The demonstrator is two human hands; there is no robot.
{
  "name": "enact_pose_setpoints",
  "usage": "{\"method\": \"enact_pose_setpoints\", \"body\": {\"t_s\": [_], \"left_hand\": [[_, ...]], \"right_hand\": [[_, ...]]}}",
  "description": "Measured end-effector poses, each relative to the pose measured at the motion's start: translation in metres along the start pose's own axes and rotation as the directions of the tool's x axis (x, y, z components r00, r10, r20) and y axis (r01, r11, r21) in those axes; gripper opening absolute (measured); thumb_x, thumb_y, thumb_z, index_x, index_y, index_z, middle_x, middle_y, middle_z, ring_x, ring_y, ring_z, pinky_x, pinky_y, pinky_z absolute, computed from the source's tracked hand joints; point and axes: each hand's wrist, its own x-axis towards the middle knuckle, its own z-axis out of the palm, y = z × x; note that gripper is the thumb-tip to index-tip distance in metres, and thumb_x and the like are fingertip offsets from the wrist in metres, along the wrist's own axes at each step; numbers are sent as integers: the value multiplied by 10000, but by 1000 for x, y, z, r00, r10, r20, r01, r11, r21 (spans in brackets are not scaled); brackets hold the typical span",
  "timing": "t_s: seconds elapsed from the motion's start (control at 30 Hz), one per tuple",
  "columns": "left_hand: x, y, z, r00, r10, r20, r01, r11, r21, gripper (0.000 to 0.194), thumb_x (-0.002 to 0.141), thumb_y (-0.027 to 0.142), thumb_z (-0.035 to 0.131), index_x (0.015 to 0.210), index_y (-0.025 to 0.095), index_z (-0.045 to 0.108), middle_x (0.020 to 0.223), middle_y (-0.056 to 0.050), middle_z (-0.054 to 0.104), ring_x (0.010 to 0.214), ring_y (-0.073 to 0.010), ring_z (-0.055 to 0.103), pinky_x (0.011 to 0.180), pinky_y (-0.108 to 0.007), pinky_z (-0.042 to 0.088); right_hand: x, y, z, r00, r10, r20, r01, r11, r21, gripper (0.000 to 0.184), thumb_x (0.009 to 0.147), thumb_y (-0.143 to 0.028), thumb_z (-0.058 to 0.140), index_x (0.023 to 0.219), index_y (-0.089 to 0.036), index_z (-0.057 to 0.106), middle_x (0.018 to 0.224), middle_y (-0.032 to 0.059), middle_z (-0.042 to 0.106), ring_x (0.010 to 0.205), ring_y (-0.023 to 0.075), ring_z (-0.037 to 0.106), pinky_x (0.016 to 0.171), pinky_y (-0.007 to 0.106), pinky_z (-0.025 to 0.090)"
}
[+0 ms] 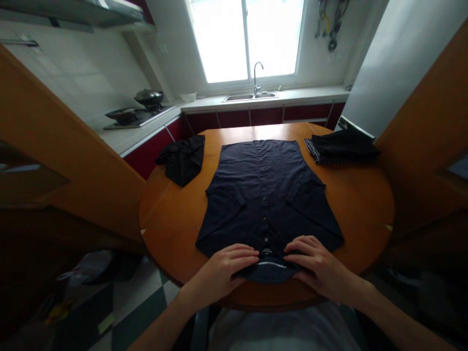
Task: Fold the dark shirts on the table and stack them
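A dark navy button-up shirt (pixel 261 195) lies spread front side up on the round wooden table, its sleeves folded in across the body. Its collar (pixel 270 275) points toward me at the near edge, with a pale strip showing inside the neck. My left hand (pixel 234 263) grips the left side of the collar, fingers on top and thumb below. On the other side, my right hand (pixel 316 261) pinches the collar's right side in the same way. Between the hands, the collar lies slightly lifted and curved.
The wooden table (pixel 171 219) carries a crumpled black cloth (pixel 185 158) at left and a folded stack of dark clothes (pixel 341 146) at back right. Beyond stand a counter with a sink (pixel 243 97) and a stove with pans (pixel 149 97).
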Motion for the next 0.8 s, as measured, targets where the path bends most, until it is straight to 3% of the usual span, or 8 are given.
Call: {"method": "enact_pose_setpoints", "body": {"t_s": [0.17,0.27,0.47,0.57,0.67,0.8], "left_hand": [[-2,0,-4,997,55,54,-61,993,103,428,906,118,632,1296,292,659,1406,-49,584,1301,-229,514,1115,-393,443],[-3,3,-6,998,37,58,-43,995,95,426,908,154,651,1310,297,653,1334,-79,584,1250,-235,530,1078,-381,463],[3,3,-11,999,-17,38,19,999,-41,250,988,285,587,1200,232,709,1092,-80,657,1069,-208,586,945,-324,496],[9,-3,-7,994,-98,-58,92,992,-89,228,1016,281,538,1068,198,743,953,-61,692,953,-192,619,854,-299,497],[18,-8,-1,957,-243,-160,229,968,-99,190,999,274,572,985,193,744,899,-38,714,860,-179,647,790,-283,491],[29,-9,2,901,-382,-208,379,924,-55,120,967,266,626,960,197,723,931,-25,735,857,-186,676,783,-286,487]], "right_hand": [[2,-4,-4,1000,-26,12,26,998,-66,233,932,-273,648,1162,-258,687,1203,64,671,1138,245,574,996,448,425],[2,-7,-5,1000,-16,-10,15,996,-83,223,922,-307,668,1140,-272,703,1177,57,676,1113,247,578,988,448,413],[8,-11,1,983,165,-83,-165,986,9,147,947,-218,596,931,-267,734,1077,35,686,1046,221,593,952,420,402],[13,-8,8,952,288,-103,-283,957,56,186,959,-218,572,823,-237,699,956,31,689,960,213,609,907,411,405],[17,-3,15,917,372,-142,-366,928,66,126,948,-224,585,886,-235,694,894,27,698,902,220,622,883,409,413],[18,4,21,873,441,-208,-446,895,24,100,926,-243,607,968,-246,697,909,32,714,874,233,636,856,401,428]]}}
